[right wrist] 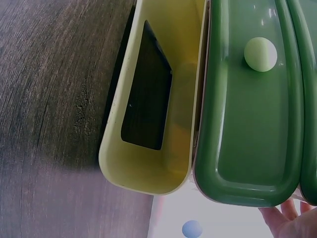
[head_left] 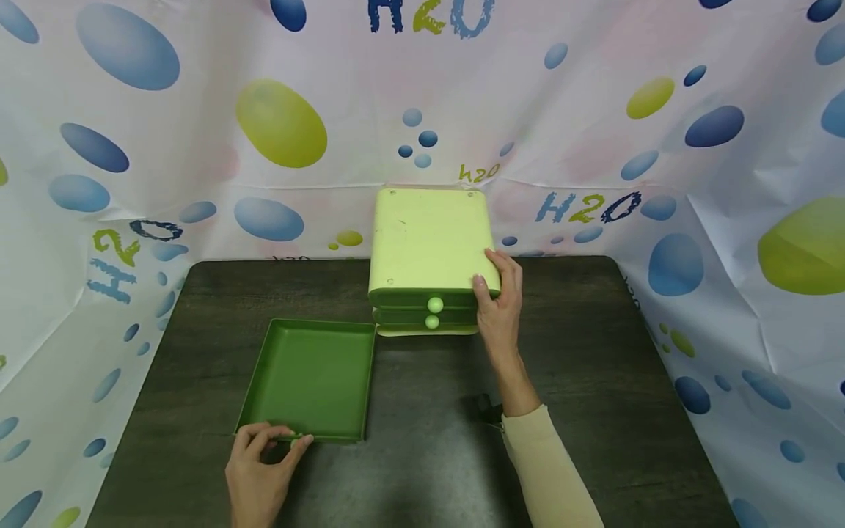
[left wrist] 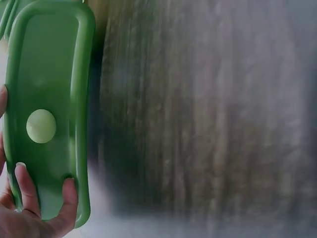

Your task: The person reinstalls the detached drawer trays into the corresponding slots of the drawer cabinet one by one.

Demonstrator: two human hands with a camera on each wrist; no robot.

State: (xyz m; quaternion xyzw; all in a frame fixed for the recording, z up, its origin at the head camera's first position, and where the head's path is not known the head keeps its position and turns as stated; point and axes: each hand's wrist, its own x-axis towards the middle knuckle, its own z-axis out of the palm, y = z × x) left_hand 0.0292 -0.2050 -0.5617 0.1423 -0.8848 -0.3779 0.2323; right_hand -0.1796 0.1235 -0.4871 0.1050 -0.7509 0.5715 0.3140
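Observation:
A light-green drawer cabinet (head_left: 432, 238) stands at the table's far edge. Two dark-green drawers (right wrist: 252, 124) with round pale knobs (right wrist: 260, 54) sit in it, above an open bottom compartment (right wrist: 178, 144) with a rectangular cutout. My right hand (head_left: 499, 308) grips the cabinet's front right top corner. To the cabinet's left, a separate green drawer (head_left: 313, 378) lies on the table, its inside bare. My left hand (head_left: 260, 462) pinches its front edge near the knob (left wrist: 41, 126). In the left wrist view, fingertips touch the drawer's front panel.
The dark wood-look table (head_left: 568, 381) carries these things. A white curtain (head_left: 568, 169) with blue and green ovals hangs behind and beside it. A small black object (head_left: 488, 409) shows by the right sleeve (head_left: 548, 466).

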